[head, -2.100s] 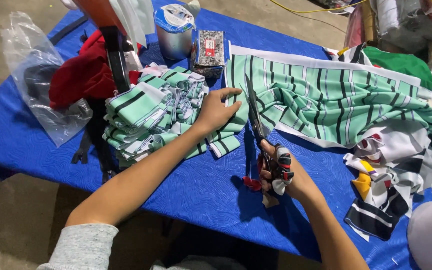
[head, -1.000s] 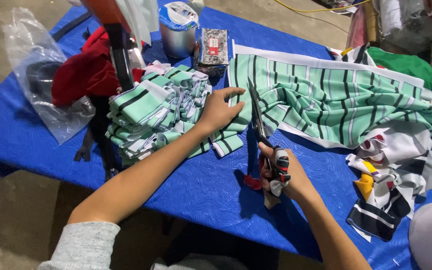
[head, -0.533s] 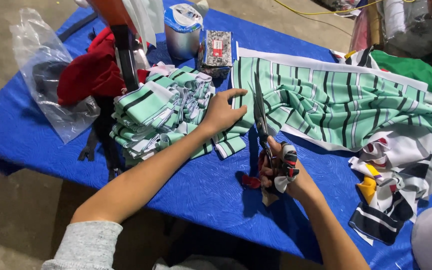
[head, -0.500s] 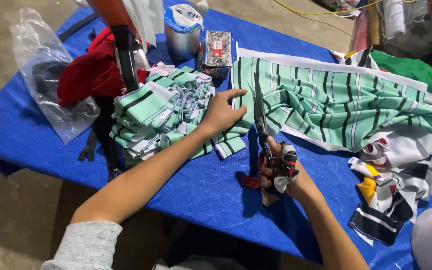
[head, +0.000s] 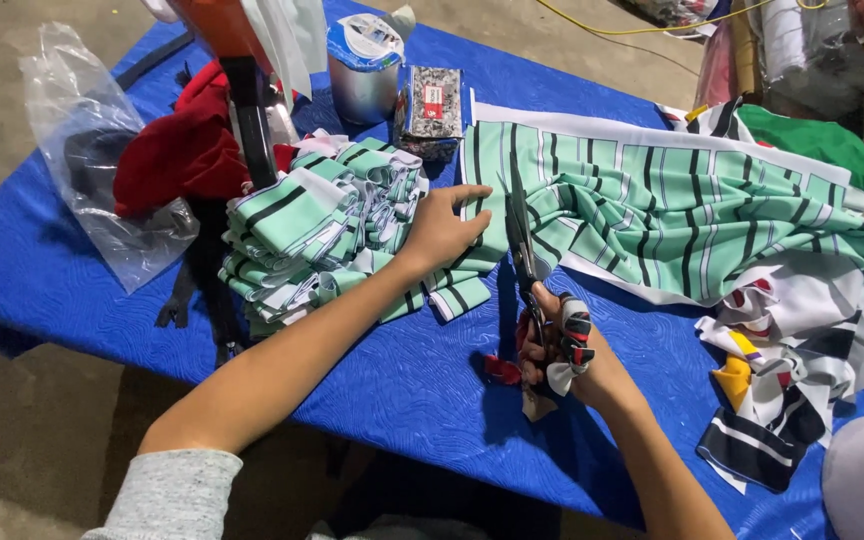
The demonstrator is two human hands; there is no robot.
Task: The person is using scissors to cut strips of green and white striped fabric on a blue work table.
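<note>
Scissors (head: 524, 250) have advanced into the striped fabric (head: 672, 200); right hand (head: 567, 350) grips them, left hand (head: 442, 230) fingers spread flat beside.

Two hands were at work: left hand (head: 444, 230) and right hand (head: 564, 352). One pair of scissors (head: 524, 255), one striped green cloth (head: 672, 205), one stack of cut pieces (head: 317, 225), one metal can (head: 362, 70), one plastic bag (head: 102, 150).
</note>
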